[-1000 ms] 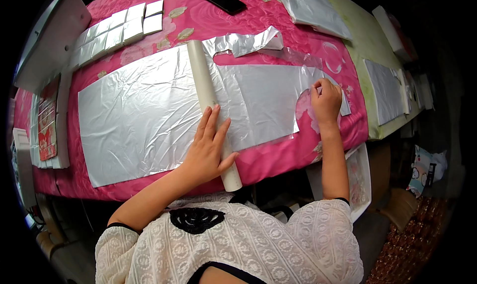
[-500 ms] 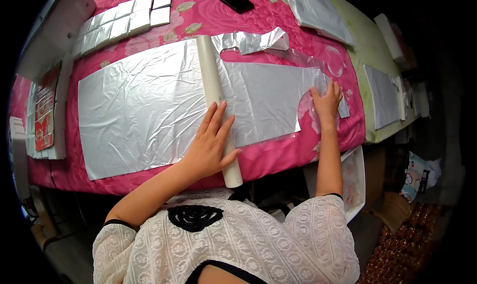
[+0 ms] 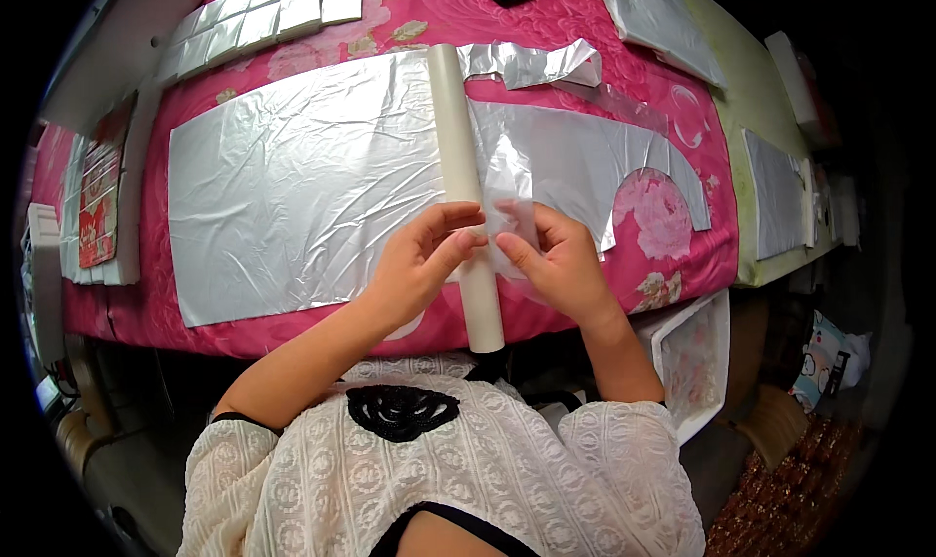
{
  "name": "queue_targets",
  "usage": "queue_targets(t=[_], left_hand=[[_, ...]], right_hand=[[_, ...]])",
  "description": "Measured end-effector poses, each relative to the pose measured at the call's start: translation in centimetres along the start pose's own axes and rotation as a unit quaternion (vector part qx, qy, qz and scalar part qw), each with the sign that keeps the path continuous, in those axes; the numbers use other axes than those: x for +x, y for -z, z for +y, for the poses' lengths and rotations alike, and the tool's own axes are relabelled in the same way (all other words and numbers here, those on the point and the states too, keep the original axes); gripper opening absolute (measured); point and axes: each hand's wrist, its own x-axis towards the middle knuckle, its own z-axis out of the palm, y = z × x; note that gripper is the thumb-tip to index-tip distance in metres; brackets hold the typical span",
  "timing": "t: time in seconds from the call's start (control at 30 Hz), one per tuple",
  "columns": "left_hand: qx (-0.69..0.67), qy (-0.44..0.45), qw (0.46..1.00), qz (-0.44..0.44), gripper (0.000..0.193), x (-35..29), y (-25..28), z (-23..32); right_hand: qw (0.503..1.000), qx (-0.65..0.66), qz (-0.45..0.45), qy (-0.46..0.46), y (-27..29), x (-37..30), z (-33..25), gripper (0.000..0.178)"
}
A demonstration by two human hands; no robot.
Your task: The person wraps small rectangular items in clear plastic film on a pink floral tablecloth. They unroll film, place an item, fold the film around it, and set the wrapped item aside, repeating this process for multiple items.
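Drawn in from the right end of the silver sheeting (image 3: 302, 192), the right hand (image 3: 567, 265) now holds clear film (image 3: 509, 162) beside the pale tube (image 3: 453, 128).
Its thumb and fingers are closed on the film, which rises in a loose, creased fold along the tube's right side. The left hand (image 3: 409, 269), spread flat over the tube half a second ago, has its fingers half curled, thumb near the fingertips, at the tube and facing the right hand; whether it grips anything I cannot tell. Sheeting shows on both sides of the tube, lying on the pink floral cloth (image 3: 712, 250) of the worktop; the tube's near end sticks out past the sheeting.
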Motion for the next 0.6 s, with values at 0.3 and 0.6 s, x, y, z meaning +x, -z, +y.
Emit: queue_targets(t=[0.3,0.6], left_hand=[[-0.029,0.227,0.972,-0.047,0.051,-0.6,6.6,1.2],[0.153,0.219,0.964,0.009,0.041,3.9,5.1,3.4]], right_hand=[[0.969,0.066,-0.222,-0.08,-7.6,-1.5,-0.6,0.025],[0.945,-0.084,-0.307,0.079,-6.5,-3.1,0.5,0.03]])
